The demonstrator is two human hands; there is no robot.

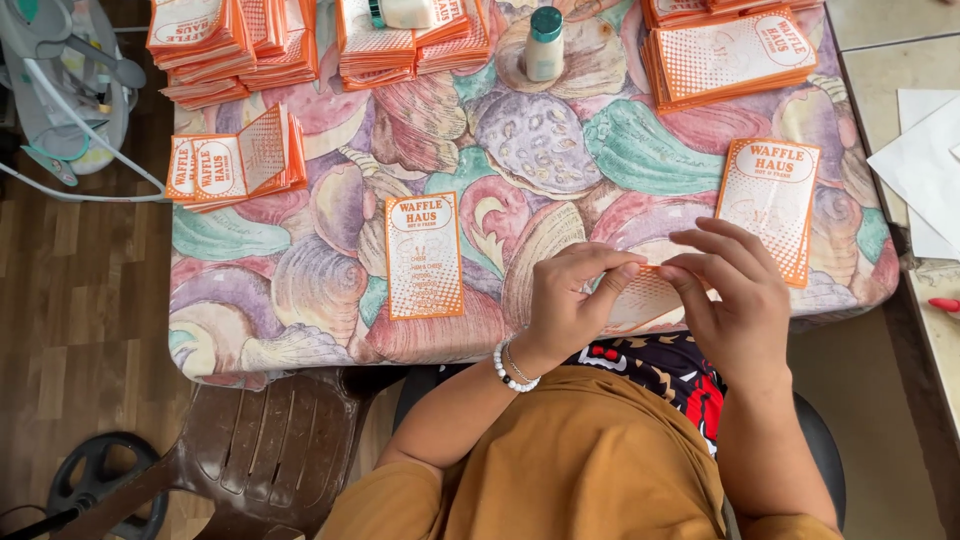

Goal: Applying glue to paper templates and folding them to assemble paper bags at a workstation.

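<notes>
- A table covered in a pastel seashell-print cloth (560, 150) filled the middle of the view.
- Stacks of orange-and-white paper sleeves (235, 40) crowded its far edge, another stack (730, 55) at far right.
- A small white bottle with a teal cap (545, 45) stood between them.
- A smaller fanned orange pile (235, 160) lay at left.
- A brown plastic chair (270, 450) sat below, on wood-plank flooring (80, 300).
- White paper sheets (925, 170) rested on the tiled surface at right.

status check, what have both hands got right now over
Left hand and right hand both pinching one orange-and-white paper bag at the table edge. Flat bags lie either side. Nothing blocking.
</notes>
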